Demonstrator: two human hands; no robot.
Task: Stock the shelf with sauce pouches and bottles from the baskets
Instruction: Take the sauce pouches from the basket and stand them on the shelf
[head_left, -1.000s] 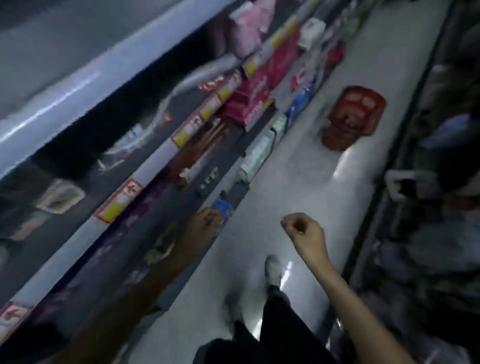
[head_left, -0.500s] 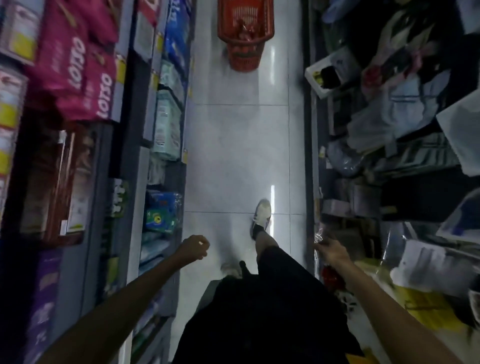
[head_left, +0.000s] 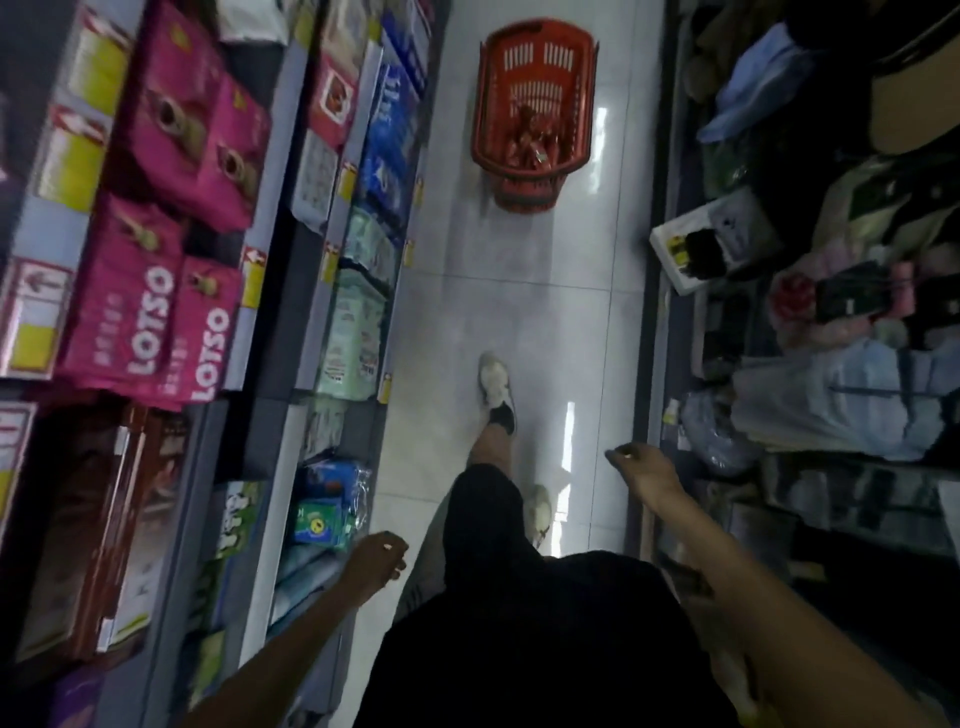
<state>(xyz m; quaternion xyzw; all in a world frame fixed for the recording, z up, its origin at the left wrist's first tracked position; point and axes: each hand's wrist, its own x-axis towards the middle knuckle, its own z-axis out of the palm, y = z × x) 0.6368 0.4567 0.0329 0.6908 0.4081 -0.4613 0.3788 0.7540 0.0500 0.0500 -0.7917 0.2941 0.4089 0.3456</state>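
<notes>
Neither hand carries stock at this moment, so I judge the person to be between loads, mid-stride towards the red basket (head_left: 535, 104). It sits on top of a short stack at the far end of the tiled floor (head_left: 519, 291), well apart from both hands. Reddish packets (head_left: 524, 143) lie inside it, too blurred to tell pouch from bottle, so goods remain to be shelved. The left hand (head_left: 376, 564) and right hand (head_left: 641, 467) hang with fingers loosely curled round nothing. The glossy floor runs between the left shelf (head_left: 270, 218), packed with pink LOTSO packs (head_left: 156, 312), and a right-hand rack of cloth bundles (head_left: 841, 395).
</notes>
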